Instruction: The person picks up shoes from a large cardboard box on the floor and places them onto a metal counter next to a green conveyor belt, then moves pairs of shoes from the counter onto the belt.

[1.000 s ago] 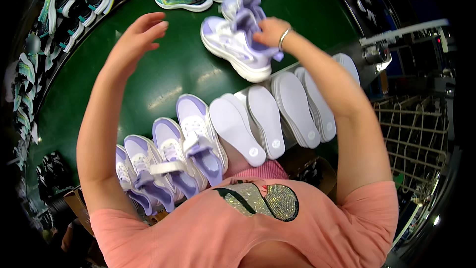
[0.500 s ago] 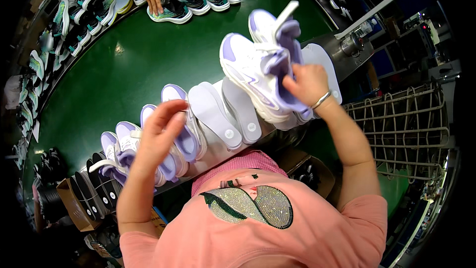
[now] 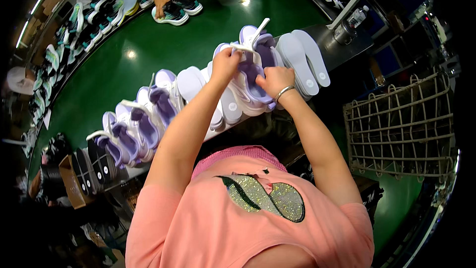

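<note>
A white and lavender sneaker (image 3: pixel 242 97) sits on the bench between my hands, its opening toward me. My left hand (image 3: pixel 226 65) is closed on its pale tongue, pulling it up at the front of the opening. My right hand (image 3: pixel 278 81), with a bracelet at the wrist, grips the collar, thumb inside. Just beyond it is a second such sneaker (image 3: pixel 266 44), partly hidden. Pale insoles (image 3: pixel 299 62) lie stacked to the right, and more insoles (image 3: pixel 191 83) are to the left, partly behind my left forearm.
Several more lavender sneakers (image 3: pixel 144 124) line the bench at left. Dark insoles (image 3: pixel 101 164) stand beside a cardboard box (image 3: pixel 72 183). Across the green surface (image 3: pixel 148 44), a co-worker's hand (image 3: pixel 162 1) touches black and teal shoes. A wire rack (image 3: pixel 399 129) stands at right.
My right hand has brought the raised sneakers down to the bench. My left hand has moved from the left row onto the tongue. Across from me, dark shoes have been lifted.
</note>
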A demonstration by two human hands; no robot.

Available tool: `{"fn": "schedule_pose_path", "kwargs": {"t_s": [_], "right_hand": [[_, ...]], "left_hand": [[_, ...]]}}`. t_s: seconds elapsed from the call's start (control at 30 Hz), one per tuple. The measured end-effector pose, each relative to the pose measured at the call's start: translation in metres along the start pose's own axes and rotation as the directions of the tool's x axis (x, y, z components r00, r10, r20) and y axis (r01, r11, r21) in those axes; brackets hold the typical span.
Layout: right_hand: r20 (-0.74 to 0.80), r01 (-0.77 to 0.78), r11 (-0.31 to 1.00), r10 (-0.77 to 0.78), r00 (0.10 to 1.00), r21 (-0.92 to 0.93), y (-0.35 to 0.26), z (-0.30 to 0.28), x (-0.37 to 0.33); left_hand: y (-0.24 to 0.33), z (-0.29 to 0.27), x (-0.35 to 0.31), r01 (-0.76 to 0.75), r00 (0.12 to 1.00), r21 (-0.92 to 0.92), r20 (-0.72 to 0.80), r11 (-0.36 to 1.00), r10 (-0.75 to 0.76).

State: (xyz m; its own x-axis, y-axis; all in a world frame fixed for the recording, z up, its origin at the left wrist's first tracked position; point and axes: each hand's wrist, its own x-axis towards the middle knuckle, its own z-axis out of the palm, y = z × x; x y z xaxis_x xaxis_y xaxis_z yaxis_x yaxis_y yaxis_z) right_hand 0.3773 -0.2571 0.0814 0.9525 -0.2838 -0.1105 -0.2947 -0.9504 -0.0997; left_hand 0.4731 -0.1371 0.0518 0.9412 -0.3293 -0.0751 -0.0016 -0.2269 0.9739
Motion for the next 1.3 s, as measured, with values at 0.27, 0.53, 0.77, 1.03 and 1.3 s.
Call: {"fn": "schedule_pose_path", "kwargs": {"t_s": [0.27,0.53,0.77,1.03,1.3], "right_hand": [[0.061,0.006,0.999,-0.004,0.998,-0.035,0.001,-0.004,0.004],[-0.027,0.071,0.974,-0.067,0.997,0.214,0.042,-0.012,0.023],[-0.293,0.249,0.617,-0.032,0.956,0.746,0.097,-0.06,0.05],[-0.355,0.35,0.684,-0.141,0.924,0.64,0.026,-0.063,0.084],[-0.25,0.184,0.967,-0.137,0.959,0.176,-0.101,-0.039,0.159]], "left_hand": [[-0.004,-0.01,0.015,0.204,0.976,-0.165,0.107,0.965,-0.188],[-0.005,-0.04,-0.061,-0.11,0.985,-0.156,-0.147,0.982,0.087],[-0.049,-0.123,-0.146,-0.091,0.899,0.876,-0.132,0.473,0.417],[-0.071,-0.153,-0.166,-0.086,0.968,0.927,-0.01,0.366,0.252],[-0.046,-0.175,-0.178,-0.232,0.936,0.68,0.35,0.695,-0.031]]}}
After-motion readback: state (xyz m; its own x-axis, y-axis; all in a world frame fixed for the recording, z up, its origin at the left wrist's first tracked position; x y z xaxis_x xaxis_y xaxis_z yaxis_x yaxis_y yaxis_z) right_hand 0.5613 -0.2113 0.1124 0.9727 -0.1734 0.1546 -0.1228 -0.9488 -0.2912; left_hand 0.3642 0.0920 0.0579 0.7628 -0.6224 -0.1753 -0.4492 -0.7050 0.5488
